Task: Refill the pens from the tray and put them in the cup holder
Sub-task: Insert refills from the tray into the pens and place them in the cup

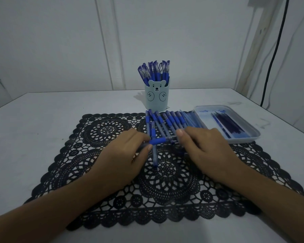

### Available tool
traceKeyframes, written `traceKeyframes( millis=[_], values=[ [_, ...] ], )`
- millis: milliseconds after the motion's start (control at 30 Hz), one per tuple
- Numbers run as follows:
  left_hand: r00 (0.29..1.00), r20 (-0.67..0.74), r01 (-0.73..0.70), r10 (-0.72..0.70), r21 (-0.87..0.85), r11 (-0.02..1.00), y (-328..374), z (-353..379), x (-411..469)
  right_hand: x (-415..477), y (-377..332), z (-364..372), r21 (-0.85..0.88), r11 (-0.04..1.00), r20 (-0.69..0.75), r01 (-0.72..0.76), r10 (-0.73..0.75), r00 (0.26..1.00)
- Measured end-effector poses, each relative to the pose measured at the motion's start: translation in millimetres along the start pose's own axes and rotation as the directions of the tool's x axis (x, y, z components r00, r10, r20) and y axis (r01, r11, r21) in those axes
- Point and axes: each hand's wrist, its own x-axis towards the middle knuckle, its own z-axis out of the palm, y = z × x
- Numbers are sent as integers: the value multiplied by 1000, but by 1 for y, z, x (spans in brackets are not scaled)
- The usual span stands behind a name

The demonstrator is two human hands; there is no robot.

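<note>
**Pinch grip at both ends of one pen**

Left hand pinches the blue rubber sleeve of the pen between thumb and forefinger. The pen lies crosswise, just above the lace mat. Behind it stands the cup holder, already packed with capped pens, and the row of pens lies along the mat's far edge. Right hand holds the clear barrel end, fingers curled round it. Farthest right, the tray contains the dark refills.

Handling judgement — the pen is light and rigid, and its smooth barrel is probably slippery, so the rubber sleeve gives the surest hold. Refills look thin and likely flex — take them near mid-length.
</note>
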Motion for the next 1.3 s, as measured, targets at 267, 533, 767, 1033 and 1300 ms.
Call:
traceKeyframes(
  millis=[267,533,767,1033,1300],
  values=[
    [995,86,-49,53,-50,998,3,-5,-3,1,-4,-2,333,941,115,-63,26,993],
    [996,89,8,-1,-82,997,1,-6,-2,0,-7,-5,374,925,165,-68,6,986],
    [996,90,14,-8,-65,998,3,-7,-2,2,-4,-8,331,943,182,-48,-14,983],
    [994,103,26,-19,-71,997,4,-6,-2,5,-2,-10,333,939,182,-84,24,983],
    [994,108,13,-8,-51,999,4,-6,-2,4,-3,-11,359,928,188,-100,33,982]
  ],
)
